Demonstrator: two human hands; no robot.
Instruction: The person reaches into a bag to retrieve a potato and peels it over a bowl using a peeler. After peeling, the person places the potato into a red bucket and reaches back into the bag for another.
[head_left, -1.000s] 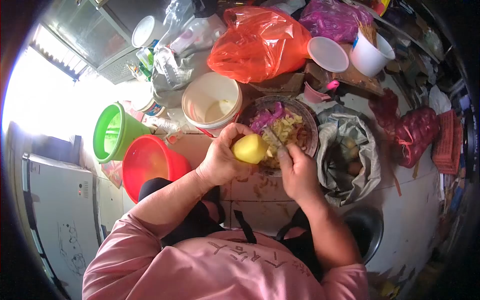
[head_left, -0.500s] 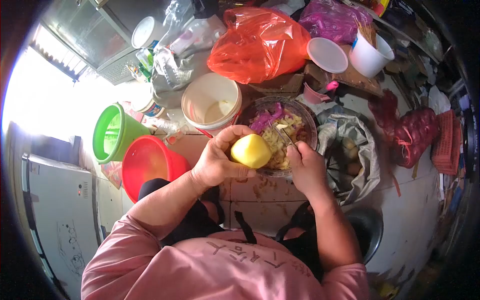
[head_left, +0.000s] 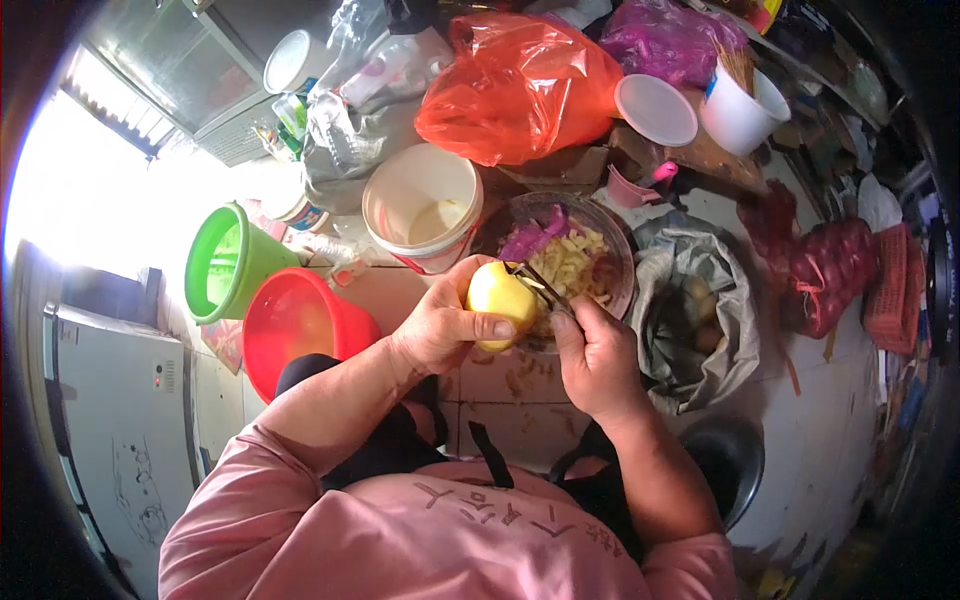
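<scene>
My left hand [head_left: 446, 318] is closed around a yellow, mostly peeled potato [head_left: 498, 298], its thumb lying along the near side. In my right hand [head_left: 600, 360] I grip a peeler [head_left: 541, 288], whose head touches the potato's upper right side. Below both hands stands a wide basin [head_left: 622, 262] on the floor, holding a heap of pale peelings [head_left: 572, 258] and a piece of purple plastic [head_left: 533, 234]. Right of the basin, an open grey sack [head_left: 742, 345] contains several potatoes [head_left: 705, 310].
A white bucket [head_left: 420, 240] stands behind my left hand. A red basin [head_left: 262, 335] and a green bucket [head_left: 238, 285] are to the left. An orange plastic bag [head_left: 520, 90] lies at the back. A red net bag [head_left: 828, 275] sits right, and a dark basin [head_left: 745, 470] is beside my right arm.
The peeler has moved left from over the basin onto the potato. My right hand has shifted slightly down, and the potato has turned in my left hand.
</scene>
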